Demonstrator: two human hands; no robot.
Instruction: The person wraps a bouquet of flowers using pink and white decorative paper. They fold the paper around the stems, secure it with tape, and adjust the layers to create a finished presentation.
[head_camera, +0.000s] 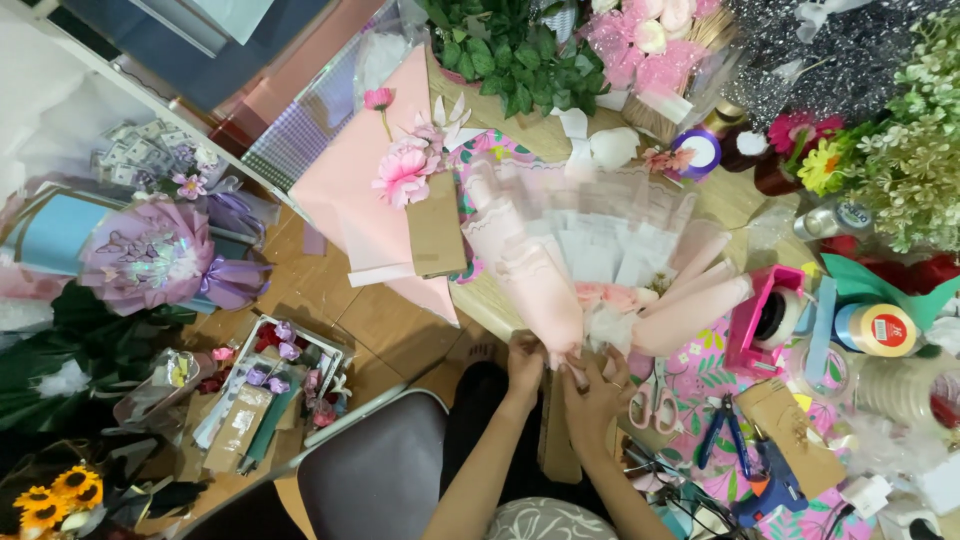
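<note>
Both hands, left (524, 362) and right (594, 388), are closing their grip around the stem end of a pink bouquet (590, 262) lying on the bench (500, 300). At left, a floor tray (330, 352) is holding small flowers.

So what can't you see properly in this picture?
- Pink bouquet wrapping, head view: motion-blurred, so what is inside cannot be told.
- Fingertips of left hand and right hand: tucked under the wrapping's base.
- Glue gun: partly hidden among clutter near the bottom edge.
- Sunflowers: partly cut off at the corner.

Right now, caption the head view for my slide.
Both hands, left hand and right hand, grip a pink wrapped bouquet at its base.
</note>
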